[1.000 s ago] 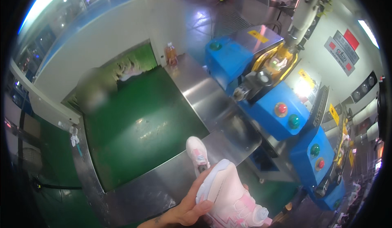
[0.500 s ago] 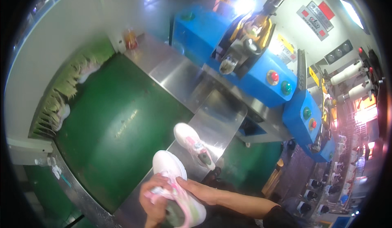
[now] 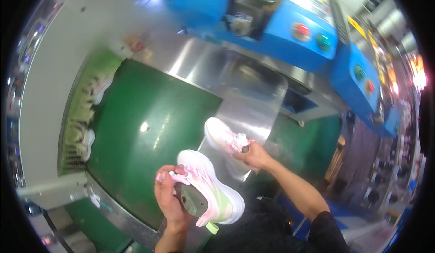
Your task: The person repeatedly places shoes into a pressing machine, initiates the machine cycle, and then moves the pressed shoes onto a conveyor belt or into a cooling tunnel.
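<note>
A white and pink running shoe [image 3: 216,187] with light green patches is in my left hand [image 3: 168,195], which is closed on its tongue and laces. Its toe points away from me, and a dark insole or last shows in the opening. To the right, a second white and pink shoe [image 3: 218,133] rests on the bare metal ledge [image 3: 256,112]. Around its collar, behind the laces, my right hand [image 3: 257,157] has closed. The heel of that shoe is partly covered by the fingers.
A green conveyor belt [image 3: 149,117] runs from a fringed green curtain [image 3: 74,130], where two shoes [image 3: 88,144] show. Beyond the ledge stands a blue machine [image 3: 294,49] with a red button [image 3: 301,31] and a green button [image 3: 323,41]. Further right is another blue machine [image 3: 355,78].
My right hand has left the first shoe and taken hold of the second one on the ledge. The first shoe has turned in my left hand, showing its side. The view has shifted.
</note>
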A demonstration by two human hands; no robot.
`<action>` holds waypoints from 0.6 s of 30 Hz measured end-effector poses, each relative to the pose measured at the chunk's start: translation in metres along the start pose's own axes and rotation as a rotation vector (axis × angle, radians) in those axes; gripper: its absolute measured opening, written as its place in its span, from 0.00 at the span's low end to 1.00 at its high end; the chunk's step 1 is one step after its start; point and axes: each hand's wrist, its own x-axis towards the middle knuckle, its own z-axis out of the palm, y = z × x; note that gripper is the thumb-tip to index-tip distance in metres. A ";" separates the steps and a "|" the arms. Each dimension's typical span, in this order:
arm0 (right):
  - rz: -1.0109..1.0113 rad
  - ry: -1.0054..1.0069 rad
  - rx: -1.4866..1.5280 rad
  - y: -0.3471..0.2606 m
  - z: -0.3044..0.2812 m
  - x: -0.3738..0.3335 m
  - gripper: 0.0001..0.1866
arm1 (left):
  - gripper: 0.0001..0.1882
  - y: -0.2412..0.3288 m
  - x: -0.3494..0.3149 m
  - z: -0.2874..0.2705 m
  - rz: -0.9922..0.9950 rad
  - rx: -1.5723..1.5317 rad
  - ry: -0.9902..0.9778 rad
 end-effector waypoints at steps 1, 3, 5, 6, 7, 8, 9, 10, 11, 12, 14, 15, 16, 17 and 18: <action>-0.019 0.054 0.225 0.000 -0.002 -0.025 0.28 | 0.12 0.007 0.004 0.012 0.011 0.039 -0.088; 0.011 0.161 0.497 0.013 -0.010 -0.084 0.27 | 0.12 -0.002 0.006 0.038 0.059 0.104 -0.226; -0.083 0.368 0.953 0.074 0.011 -0.136 0.29 | 0.15 -0.021 0.003 0.065 0.097 0.216 -0.442; -0.156 0.454 0.979 0.080 0.003 -0.167 0.29 | 0.15 -0.030 -0.001 0.083 0.117 0.296 -0.540; -0.224 0.572 0.999 0.075 -0.002 -0.198 0.29 | 0.15 -0.037 0.001 0.104 0.131 0.364 -0.665; -0.244 0.601 0.986 0.077 -0.012 -0.226 0.29 | 0.16 -0.042 -0.009 0.132 0.144 0.394 -0.822; -0.256 0.618 0.968 0.081 -0.024 -0.257 0.29 | 0.18 -0.055 -0.023 0.148 0.108 0.363 -0.901; -0.375 0.721 0.667 0.082 -0.032 -0.288 0.27 | 0.19 -0.068 -0.046 0.163 0.125 0.374 -1.063; -0.486 0.838 0.372 0.084 -0.043 -0.317 0.24 | 0.21 -0.077 -0.065 0.176 0.166 0.380 -1.210; -0.431 0.968 0.503 0.077 -0.041 -0.336 0.22 | 0.19 -0.085 -0.075 0.188 0.112 0.316 -1.382; -0.388 1.197 0.651 0.068 -0.032 -0.379 0.20 | 0.13 -0.114 -0.081 0.211 -0.205 -0.038 -1.698; -0.185 1.103 0.825 0.074 -0.032 -0.401 0.18 | 0.10 -0.130 -0.100 0.227 -0.375 -0.166 -1.727; 0.039 0.964 0.982 0.088 -0.019 -0.437 0.17 | 0.09 -0.151 -0.132 0.227 -0.450 -0.195 -1.792; -0.062 1.145 1.056 0.115 0.014 -0.451 0.16 | 0.10 -0.165 -0.153 0.233 -0.520 -0.204 -1.870; 0.100 1.254 1.035 0.130 0.050 -0.461 0.18 | 0.12 -0.172 -0.163 0.239 -0.579 -0.025 -1.942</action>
